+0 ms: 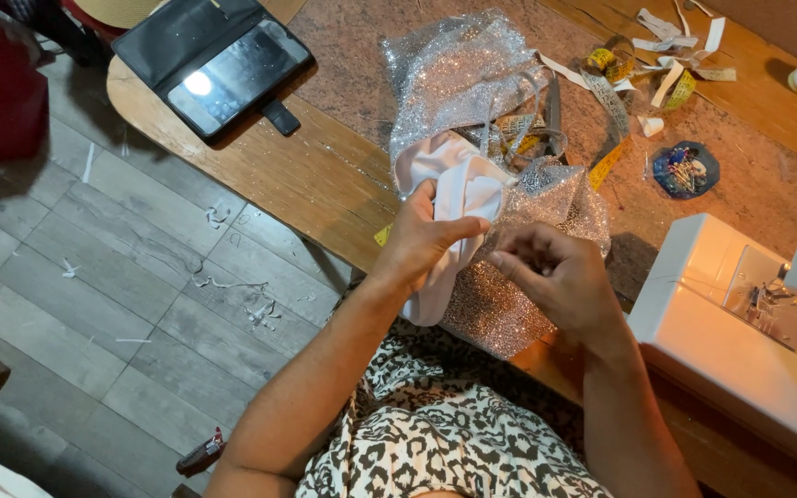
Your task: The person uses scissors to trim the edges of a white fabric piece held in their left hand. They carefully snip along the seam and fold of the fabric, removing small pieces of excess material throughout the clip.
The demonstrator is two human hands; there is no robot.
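Working over the near edge of a wooden table (260, 166), the person is handling a piece of silver glitter fabric (472, 83) with a white lining (458, 184) folded into it. The left hand (417, 242) is closing around the white lining, thumb lying across it and fingers wrapping behind, so it's gripping that white cloth pretty firmly. The right hand (555, 277) is sitting just beside it, fingers curling in and pinching at the glitter fabric's edge; whether there's a pin or needle between the fingertips is too small to tell. The fabric bundle is lying partly on the table and partly hanging off the near edge toward the person's lap, right between both hands.

Around it: a yellow measuring tape (606, 101) is snaking across the tabletop behind the fabric, with some white fabric scraps (671, 37) near it. A small dark pin dish (684, 171) is sitting to the right of the tape. A white sewing machine (731, 323) is taking up the right side, close to the right forearm. A phone in a black flip case (223, 74) is lying open at the far left corner of the table. White bits of cloth are littering the grey plank floor (94, 277).
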